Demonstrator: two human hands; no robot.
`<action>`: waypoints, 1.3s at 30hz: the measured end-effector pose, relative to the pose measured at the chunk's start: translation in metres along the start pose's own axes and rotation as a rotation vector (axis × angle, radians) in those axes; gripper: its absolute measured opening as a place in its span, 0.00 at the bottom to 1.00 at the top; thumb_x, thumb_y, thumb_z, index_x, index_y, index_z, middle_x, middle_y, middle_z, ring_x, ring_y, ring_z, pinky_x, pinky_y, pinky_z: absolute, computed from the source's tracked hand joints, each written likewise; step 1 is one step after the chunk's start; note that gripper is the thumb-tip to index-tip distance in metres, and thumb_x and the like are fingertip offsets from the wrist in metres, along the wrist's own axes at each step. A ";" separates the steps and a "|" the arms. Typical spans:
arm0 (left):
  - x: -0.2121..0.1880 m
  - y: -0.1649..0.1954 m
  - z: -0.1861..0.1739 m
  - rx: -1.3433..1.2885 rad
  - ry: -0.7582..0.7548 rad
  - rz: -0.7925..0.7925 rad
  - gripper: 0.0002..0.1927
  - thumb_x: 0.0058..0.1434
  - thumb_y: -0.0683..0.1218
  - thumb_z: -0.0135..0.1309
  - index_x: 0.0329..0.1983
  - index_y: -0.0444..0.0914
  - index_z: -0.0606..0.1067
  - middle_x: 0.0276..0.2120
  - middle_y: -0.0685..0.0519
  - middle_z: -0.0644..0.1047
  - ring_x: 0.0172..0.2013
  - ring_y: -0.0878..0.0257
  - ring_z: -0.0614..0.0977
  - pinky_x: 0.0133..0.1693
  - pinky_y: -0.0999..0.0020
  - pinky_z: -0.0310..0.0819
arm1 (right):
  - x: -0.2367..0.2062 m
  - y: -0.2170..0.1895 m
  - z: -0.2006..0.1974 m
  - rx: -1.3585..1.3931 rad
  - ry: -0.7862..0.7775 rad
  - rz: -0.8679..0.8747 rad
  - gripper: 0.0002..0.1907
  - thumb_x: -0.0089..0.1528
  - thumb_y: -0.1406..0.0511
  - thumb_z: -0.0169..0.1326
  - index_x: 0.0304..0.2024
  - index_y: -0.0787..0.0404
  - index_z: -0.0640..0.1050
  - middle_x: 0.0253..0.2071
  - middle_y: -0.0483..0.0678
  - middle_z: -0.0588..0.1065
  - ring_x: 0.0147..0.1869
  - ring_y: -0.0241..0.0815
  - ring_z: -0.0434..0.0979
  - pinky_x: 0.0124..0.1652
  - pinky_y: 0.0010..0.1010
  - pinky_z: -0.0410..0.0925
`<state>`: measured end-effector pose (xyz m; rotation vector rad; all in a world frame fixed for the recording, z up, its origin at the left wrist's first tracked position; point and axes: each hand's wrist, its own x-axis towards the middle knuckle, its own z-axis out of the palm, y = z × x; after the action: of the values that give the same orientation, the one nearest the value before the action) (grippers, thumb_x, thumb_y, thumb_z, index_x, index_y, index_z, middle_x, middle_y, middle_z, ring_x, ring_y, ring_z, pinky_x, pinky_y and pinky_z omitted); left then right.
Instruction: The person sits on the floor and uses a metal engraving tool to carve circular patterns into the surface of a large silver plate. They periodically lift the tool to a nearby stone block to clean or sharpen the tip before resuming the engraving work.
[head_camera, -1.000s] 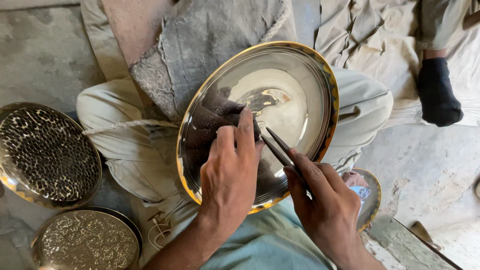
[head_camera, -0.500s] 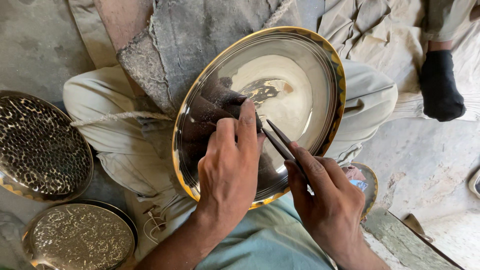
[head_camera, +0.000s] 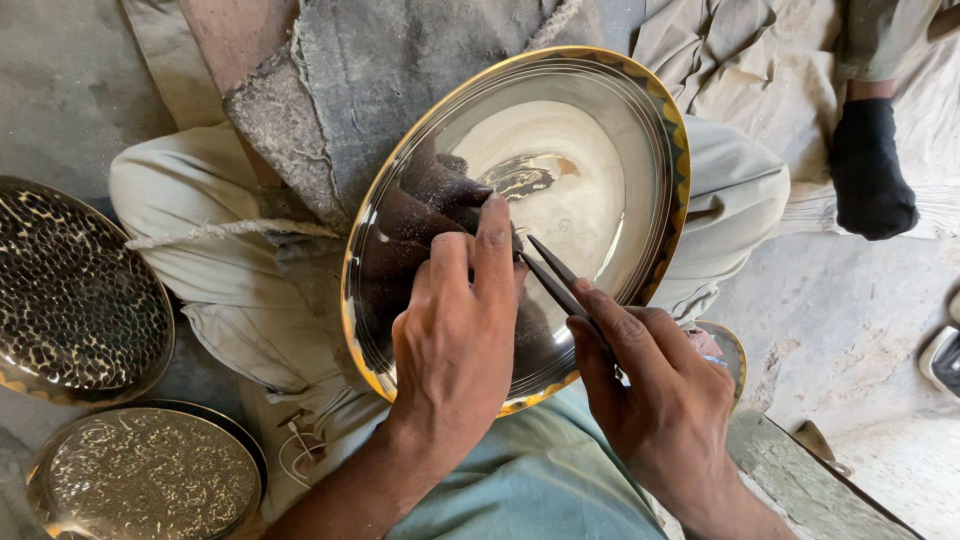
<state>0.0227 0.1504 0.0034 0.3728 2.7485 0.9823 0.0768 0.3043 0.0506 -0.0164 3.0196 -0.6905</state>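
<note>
Since the earlier frame the polished brass tray (head_camera: 560, 170) has drifted slightly left, propped tilted on the lap; left hand (head_camera: 455, 340) braces it with fingers flat, right hand (head_camera: 665, 400) pinches a thin dark engraving tool (head_camera: 550, 275), best kept low and steadied

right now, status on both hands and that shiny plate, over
Left hand pressed flat on the polished metal plate. Right hand pinches a dark thin tool, tip on plate. Two patterned plates lie aside, nothing blocking.
</note>
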 end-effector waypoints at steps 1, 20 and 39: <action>0.001 0.001 -0.001 0.005 0.003 0.003 0.31 0.66 0.45 0.57 0.69 0.31 0.62 0.36 0.44 0.69 0.34 0.51 0.79 0.27 0.60 0.79 | 0.000 0.000 -0.001 -0.002 -0.009 -0.001 0.22 0.61 0.69 0.65 0.58 0.59 0.78 0.36 0.48 0.79 0.31 0.39 0.81 0.29 0.32 0.71; -0.004 0.006 -0.061 0.168 0.365 -0.011 0.22 0.74 0.48 0.54 0.63 0.30 0.66 0.45 0.40 0.71 0.42 0.45 0.77 0.41 0.58 0.75 | 0.028 -0.021 -0.014 -0.286 -0.322 0.111 0.22 0.65 0.63 0.57 0.61 0.63 0.74 0.31 0.50 0.75 0.19 0.43 0.73 0.19 0.35 0.66; -0.029 -0.057 -0.032 -0.270 0.370 -0.063 0.15 0.75 0.42 0.46 0.61 0.30 0.70 0.41 0.40 0.76 0.39 0.44 0.81 0.37 0.53 0.74 | 0.096 0.020 -0.038 -1.096 -0.366 -1.541 0.11 0.55 0.70 0.63 0.41 0.61 0.81 0.42 0.39 0.75 0.41 0.34 0.81 0.27 0.19 0.63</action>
<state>0.0322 0.0806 -0.0058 0.0629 2.8573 1.5137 -0.0209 0.3370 0.0724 -2.1405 2.0334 0.9778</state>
